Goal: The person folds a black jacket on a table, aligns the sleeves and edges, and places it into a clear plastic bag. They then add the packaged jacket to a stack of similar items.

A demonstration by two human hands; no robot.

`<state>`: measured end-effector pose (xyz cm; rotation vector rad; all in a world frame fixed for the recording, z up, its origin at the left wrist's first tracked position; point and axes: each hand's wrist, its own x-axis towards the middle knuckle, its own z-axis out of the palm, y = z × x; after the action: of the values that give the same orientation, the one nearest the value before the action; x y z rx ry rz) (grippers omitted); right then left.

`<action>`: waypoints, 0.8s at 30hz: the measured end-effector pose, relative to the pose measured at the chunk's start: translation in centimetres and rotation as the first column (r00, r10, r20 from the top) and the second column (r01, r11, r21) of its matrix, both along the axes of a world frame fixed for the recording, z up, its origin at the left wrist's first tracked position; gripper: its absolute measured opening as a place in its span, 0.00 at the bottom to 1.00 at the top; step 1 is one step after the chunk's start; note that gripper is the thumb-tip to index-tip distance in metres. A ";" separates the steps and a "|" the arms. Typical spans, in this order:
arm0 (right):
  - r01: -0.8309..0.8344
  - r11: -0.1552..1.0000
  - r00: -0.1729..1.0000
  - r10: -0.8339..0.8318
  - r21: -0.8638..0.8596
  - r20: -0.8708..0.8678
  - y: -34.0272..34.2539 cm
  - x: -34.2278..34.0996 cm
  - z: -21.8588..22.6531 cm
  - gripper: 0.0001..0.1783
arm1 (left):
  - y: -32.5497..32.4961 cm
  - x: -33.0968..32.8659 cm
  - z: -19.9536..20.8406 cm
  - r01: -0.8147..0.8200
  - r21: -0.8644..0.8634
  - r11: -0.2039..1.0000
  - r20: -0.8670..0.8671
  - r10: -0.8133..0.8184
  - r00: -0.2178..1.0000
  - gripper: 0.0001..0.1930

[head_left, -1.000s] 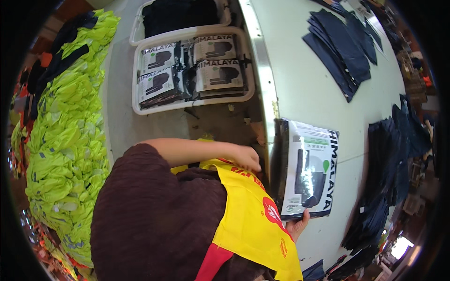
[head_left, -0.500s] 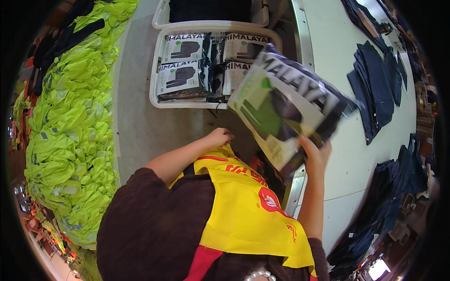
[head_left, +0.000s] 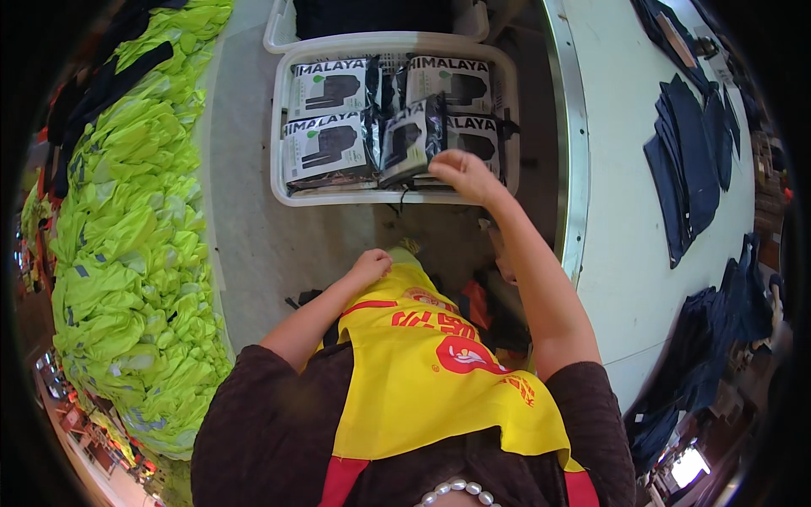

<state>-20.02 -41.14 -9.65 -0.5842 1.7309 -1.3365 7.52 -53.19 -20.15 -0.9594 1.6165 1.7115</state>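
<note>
My right hand (head_left: pixel 465 176) reaches over the near side of a white plastic crate (head_left: pixel 338 199). Its fingers pinch the lower right edge of a glossy packaged garment (head_left: pixel 410 139), which stands tilted between the other packs. That pack has a black border and a picture of dark clothing. Flat packs of the same kind lie around it: a near left pack (head_left: pixel 328 145), a far left pack (head_left: pixel 331 88) and a far right pack (head_left: pixel 452 82). My left hand (head_left: pixel 370 266) rests by the yellow apron (head_left: pixel 414 355), fingers curled, and what they hold, if anything, is hidden.
A heap of neon-yellow garments (head_left: pixel 135 245) lines the left side. Another crate (head_left: pixel 274 34) with dark cloth stands beyond the first. To the right is a pale table (head_left: pixel 608 186) with a metal edge, bearing folded dark garments (head_left: pixel 688 169).
My right hand has carried the pack from above the table's edge leftward and down into the crate. My left hand has shifted slightly left and nearer to me.
</note>
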 end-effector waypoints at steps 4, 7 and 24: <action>0.049 0.992 0.965 -0.076 0.113 0.250 5.8 5.1 0.7 0.17 | 0.4 -1.8 -0.8 0.127 -0.012 0.992 -0.019 -0.128 0.992 0.11; 0.132 0.974 0.925 -0.188 0.183 0.330 12.8 10.1 -0.8 0.17 | 0.9 -4.3 -1.2 0.236 -0.066 0.969 -0.083 -0.241 0.967 0.11; 0.607 0.168 0.449 -0.879 0.777 -0.161 29.6 50.6 -6.4 0.16 | 21.4 -9.3 8.6 0.948 -0.314 0.052 -0.285 -0.958 -0.042 0.11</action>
<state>30.54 -11.53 -16.02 1.1731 2.1142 -0.9894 -1.79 -31.74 -11.52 0.7334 1.7805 0.7542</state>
